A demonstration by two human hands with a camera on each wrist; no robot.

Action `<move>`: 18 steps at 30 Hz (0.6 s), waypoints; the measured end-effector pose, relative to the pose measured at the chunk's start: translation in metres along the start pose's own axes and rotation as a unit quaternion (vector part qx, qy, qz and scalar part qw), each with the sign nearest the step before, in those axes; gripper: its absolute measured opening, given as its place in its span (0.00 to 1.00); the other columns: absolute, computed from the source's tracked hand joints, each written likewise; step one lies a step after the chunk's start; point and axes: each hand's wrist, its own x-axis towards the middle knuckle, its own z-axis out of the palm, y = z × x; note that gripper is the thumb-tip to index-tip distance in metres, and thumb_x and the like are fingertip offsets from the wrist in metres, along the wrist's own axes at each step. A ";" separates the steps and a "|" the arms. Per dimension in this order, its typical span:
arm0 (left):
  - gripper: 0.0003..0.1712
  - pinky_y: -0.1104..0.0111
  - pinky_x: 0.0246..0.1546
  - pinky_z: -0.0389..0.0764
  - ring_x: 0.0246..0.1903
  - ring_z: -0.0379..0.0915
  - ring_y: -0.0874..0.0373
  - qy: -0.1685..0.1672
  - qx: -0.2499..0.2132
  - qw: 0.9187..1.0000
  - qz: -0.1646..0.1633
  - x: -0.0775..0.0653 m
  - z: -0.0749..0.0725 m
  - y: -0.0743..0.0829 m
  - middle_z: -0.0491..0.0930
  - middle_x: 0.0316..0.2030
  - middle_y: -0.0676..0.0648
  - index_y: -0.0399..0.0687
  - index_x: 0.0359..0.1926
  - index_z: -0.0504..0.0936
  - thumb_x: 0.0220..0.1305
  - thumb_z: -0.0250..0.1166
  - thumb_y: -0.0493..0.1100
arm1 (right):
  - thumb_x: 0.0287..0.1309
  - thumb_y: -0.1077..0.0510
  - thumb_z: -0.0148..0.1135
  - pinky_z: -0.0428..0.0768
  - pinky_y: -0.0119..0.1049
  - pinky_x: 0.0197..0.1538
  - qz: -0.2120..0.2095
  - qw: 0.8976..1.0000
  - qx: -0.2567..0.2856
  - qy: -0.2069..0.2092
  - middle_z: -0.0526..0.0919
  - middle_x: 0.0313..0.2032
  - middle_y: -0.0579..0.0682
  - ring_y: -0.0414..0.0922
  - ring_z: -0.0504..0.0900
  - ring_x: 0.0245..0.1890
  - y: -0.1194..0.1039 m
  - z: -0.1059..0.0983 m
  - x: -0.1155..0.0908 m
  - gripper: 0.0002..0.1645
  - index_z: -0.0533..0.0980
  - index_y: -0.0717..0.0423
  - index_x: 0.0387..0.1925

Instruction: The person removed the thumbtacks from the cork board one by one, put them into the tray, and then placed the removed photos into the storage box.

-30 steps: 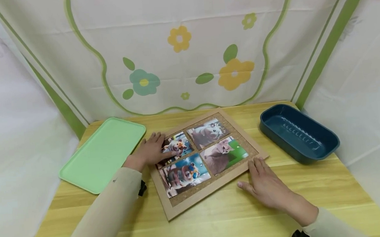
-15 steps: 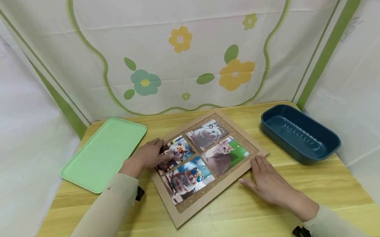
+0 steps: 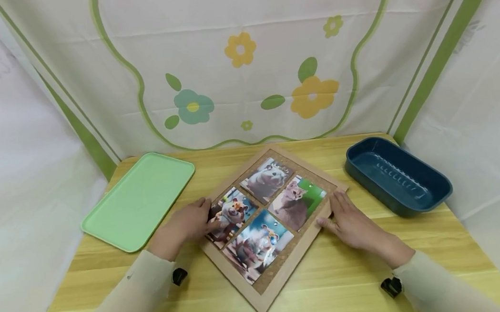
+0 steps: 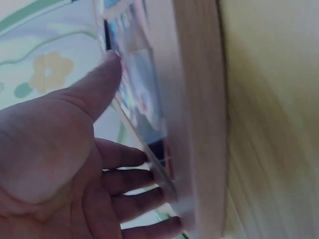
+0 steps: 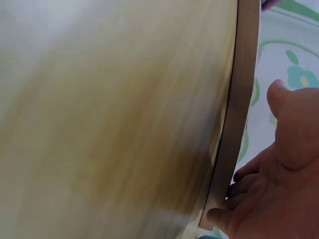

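A wood-rimmed cork board (image 3: 261, 303) lies at an angle mid-table, one corner towards me. Several animal photos cover it: a white hamster (image 3: 265, 180), a kitten (image 3: 293, 203), a spotted hamster (image 3: 232, 214) and a hamster in blue glasses (image 3: 257, 246). My left hand (image 3: 187, 226) touches the board's left side, its thumb over the spotted hamster photo. In the left wrist view, its fingers reach the rim (image 4: 199, 124), extended. My right hand (image 3: 357, 226) rests loosely against the right corner; in the right wrist view its fingertips meet the rim's side (image 5: 239, 94).
To the left lies a flat light green tray (image 3: 137, 206). A deep dark blue basin (image 3: 377, 198) stands at the right. Behind the wood-grain table (image 3: 327, 294) hangs a white curtain (image 3: 246, 99) printed with flowers.
The cork board has turned counterclockwise: its near corner swung right and towards me, its far corner left. My left hand moved nearer to me, and my right hand slightly away.
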 end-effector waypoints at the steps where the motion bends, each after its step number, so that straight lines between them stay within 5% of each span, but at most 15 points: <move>1: 0.53 0.43 0.65 0.76 0.69 0.70 0.32 0.000 0.000 1.000 0.009 0.001 -0.001 -0.003 0.63 0.76 0.28 0.31 0.79 0.60 0.74 0.61 0.68 | 0.80 0.39 0.53 0.55 0.70 0.77 0.010 1.000 0.002 0.003 0.47 0.77 0.82 0.76 0.46 0.79 -0.003 0.001 0.001 0.54 0.47 0.80 0.78; 13: 0.41 0.45 0.56 0.82 0.52 0.83 0.37 -0.021 -0.039 0.999 0.022 -0.034 -0.002 0.008 0.79 0.59 0.31 0.25 0.65 0.72 0.72 0.68 0.59 | 0.80 0.34 0.47 0.48 0.68 0.79 0.029 0.999 0.011 -0.028 0.40 0.80 0.78 0.73 0.40 0.81 0.003 -0.001 0.045 0.57 0.42 0.76 0.80; 18: 0.27 0.46 0.50 0.84 0.41 0.84 0.41 -0.027 -0.038 0.998 0.038 -0.047 -0.004 0.022 0.84 0.42 0.35 0.28 0.50 0.81 0.73 0.68 0.53 | 0.80 0.31 0.44 0.45 0.66 0.80 0.042 0.998 0.009 -0.043 0.37 0.81 0.76 0.72 0.36 0.82 0.009 -0.003 0.064 0.59 0.39 0.75 0.81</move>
